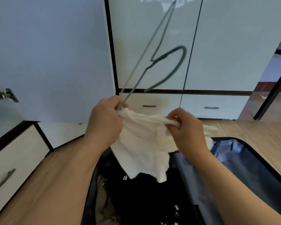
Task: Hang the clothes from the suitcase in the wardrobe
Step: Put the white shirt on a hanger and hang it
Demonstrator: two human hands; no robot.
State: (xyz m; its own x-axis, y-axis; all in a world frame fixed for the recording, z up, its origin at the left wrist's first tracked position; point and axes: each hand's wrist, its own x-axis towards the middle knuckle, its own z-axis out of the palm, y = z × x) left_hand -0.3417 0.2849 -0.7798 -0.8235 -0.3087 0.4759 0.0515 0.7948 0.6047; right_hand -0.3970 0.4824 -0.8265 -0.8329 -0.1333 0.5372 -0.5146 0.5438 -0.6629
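The left hand (106, 117) pinches one end of a green hanger (152, 59) together with a corner of a white garment (143, 143), fingers clamped on both, probably to feed the hanger into the cloth. The right hand (186, 129) grips the garment's other edge, stretching it open mid-frame. Below, the open suitcase (243, 159) holds dark clothes (152, 200) on a wooden floor (47, 181). The white wardrobe (152, 38) fills the upper frame, drawers (212, 108) beneath.
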